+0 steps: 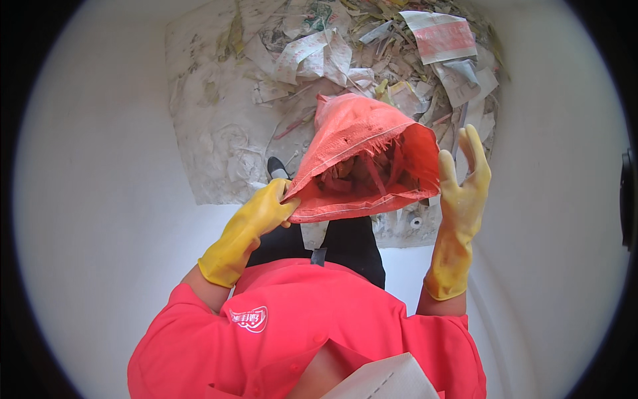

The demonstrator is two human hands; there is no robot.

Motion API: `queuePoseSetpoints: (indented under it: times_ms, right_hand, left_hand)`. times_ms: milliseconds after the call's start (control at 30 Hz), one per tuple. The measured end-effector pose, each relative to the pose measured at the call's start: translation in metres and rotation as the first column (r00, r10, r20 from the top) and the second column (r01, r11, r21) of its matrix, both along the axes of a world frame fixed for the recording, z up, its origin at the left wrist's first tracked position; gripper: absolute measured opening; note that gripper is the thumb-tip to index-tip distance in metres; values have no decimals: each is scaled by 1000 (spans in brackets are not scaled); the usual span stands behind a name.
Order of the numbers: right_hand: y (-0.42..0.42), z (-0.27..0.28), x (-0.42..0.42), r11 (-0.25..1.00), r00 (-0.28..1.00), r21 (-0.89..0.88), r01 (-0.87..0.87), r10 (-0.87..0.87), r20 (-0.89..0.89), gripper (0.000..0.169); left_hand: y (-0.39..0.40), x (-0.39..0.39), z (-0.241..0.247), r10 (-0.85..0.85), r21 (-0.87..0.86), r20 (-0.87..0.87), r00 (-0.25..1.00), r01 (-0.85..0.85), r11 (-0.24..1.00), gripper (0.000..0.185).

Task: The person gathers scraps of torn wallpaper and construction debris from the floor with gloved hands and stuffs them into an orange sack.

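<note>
A red woven plastic sack [359,122] hangs in front of me with its mouth wide and turned toward me. My left hand [264,207], in a yellow rubber glove, pinches the left corner of its rim. My right hand [463,174], in a matching glove, is raised at the right edge of the mouth with fingers apart; its thumb is close to the rim, and I cannot tell whether it touches. Inside the sack, reddish strips and scraps [371,172] show in shadow. The sack's bottom is hidden.
Paper scraps and torn packaging [314,55] litter the dusty floor [199,109], heaped toward the far right. A printed paper sheet [441,37] lies on the heap. White walls [94,149] stand close on both sides. One dark shoe [277,167] shows beside the sack.
</note>
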State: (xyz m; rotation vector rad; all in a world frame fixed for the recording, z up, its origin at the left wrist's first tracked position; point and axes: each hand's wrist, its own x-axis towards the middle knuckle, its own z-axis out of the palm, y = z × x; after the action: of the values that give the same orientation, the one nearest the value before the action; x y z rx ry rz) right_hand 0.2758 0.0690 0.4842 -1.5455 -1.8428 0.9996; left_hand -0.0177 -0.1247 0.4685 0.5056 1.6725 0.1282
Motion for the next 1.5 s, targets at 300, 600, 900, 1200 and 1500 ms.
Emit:
queuePoseSetpoints:
  times_ms: [300, 600, 900, 1200, 1500]
  right_hand:
    - [-31, -48, 47, 875, 855, -417, 246, 7, 518, 63]
    - [-23, -46, 47, 910, 895, -394, 130, 63, 442, 45]
    - [-13, 4, -28, 907, 957, -315, -278, 290, -7, 49]
    - [38, 72, -163, 802, 811, -182, -569, 512, -281, 45]
    - [83, 41, -316, 849, 876, -239, -471, 417, -244, 52]
  left_hand:
    - [12, 3, -3, -106, -47, -30, 994, 104, 993, 33]
    - [22, 18, 1, 139, -102, -1, 990, -139, 985, 42]
    - [9, -58, 46, 505, 102, -331, 797, -502, 859, 48]
    - [27, -163, 136, 924, 625, -159, 349, -689, 367, 35]
    - [56, -308, 111, 914, 661, -90, 396, -662, 352, 38]
